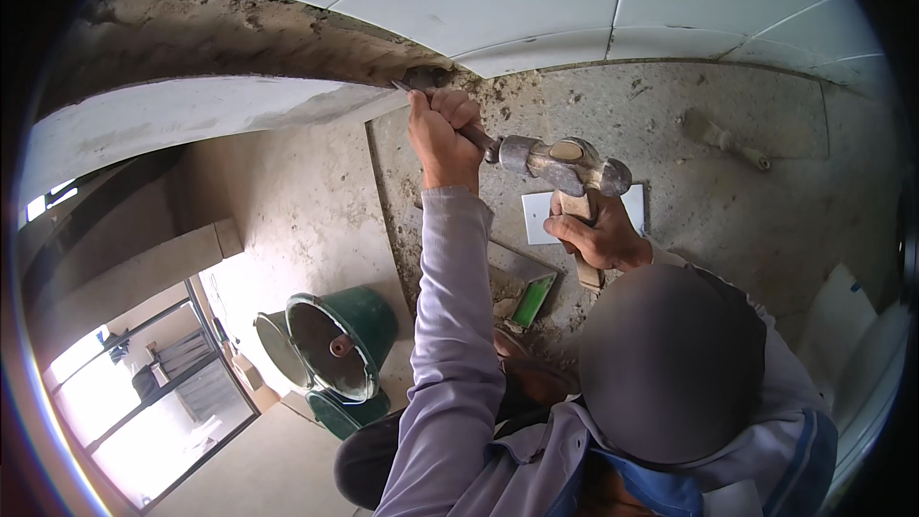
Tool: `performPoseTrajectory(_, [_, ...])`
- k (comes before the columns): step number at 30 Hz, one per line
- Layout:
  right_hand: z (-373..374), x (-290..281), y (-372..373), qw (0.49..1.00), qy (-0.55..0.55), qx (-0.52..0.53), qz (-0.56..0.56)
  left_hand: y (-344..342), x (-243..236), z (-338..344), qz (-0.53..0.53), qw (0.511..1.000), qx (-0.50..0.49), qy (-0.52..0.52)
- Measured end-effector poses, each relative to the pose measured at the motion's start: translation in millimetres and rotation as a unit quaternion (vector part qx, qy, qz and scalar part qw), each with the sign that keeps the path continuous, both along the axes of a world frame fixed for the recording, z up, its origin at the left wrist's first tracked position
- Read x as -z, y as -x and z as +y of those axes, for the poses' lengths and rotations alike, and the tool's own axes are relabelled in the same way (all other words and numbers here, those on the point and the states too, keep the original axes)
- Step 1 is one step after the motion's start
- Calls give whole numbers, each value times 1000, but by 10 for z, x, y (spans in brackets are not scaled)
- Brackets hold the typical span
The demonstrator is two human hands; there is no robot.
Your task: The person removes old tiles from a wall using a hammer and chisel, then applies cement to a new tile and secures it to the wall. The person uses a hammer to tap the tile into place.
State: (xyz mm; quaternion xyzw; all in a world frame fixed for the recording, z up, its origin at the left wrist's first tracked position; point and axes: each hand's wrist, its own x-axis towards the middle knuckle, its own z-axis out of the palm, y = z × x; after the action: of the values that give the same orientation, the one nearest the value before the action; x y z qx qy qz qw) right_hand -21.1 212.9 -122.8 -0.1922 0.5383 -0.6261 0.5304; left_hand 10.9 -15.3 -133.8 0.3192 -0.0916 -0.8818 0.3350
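Bare concrete floor (613,115) and pale wall tiles (536,0) fill the top and centre of the frame. Left hand (443,139), upper centre, is wrapped tight round a chisel (476,137), thin tip poking out upper left, thick end out lower right; the grip sits mid-shaft, apparently to leave both ends free. Right hand (601,235), right of centre, is clenched on the wooden handle of a hammer (546,161). Its head lies level with the chisel's thick end and just beside it, seemingly lined up; cannot tell if metal touches metal. Chisel tip sits near the right end of a rough brown recess (220,43), between tiles and a pale ledge (211,115); contact unclear. White plate (541,218) lies behind the right hand, partly covered. Grey-and-green flat item (533,300) lies below it, near the sleeves, likely within easy reach. Dusty handled tool (723,139) lies on the floor, upper right, apart from both hands, probably out of the hammer's way. Green buckets (375,316) cluster lower left, well apart from the hands; upright or tipped, cannot tell. Bright window (144,402) beyond, far lower left.
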Motion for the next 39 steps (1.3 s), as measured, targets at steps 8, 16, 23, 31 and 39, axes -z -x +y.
performPoseTrajectory(8, [-31, 113, 29, 895, 225, 15, 384, 60, -206, -165, 96, 990, -1, -104])
performPoseTrajectory(16, [-58, 93, -58, 984, 68, 20, 164, -128, -19, -99, 65, 985, 76, -138])
performPoseTrajectory(23, [-42, 105, 14, 997, 33, -1, 64, 10, 29, 38, -26, 999, -23, 21])
performPoseTrajectory(31, [-10, 29, 45, 995, 85, 34, 36, 235, -99, -18, -19, 996, -73, -50])
performPoseTrajectory(39, [-231, 140, 42, 981, 73, 4, 181, 186, -34, -83, 19, 997, -41, -60])
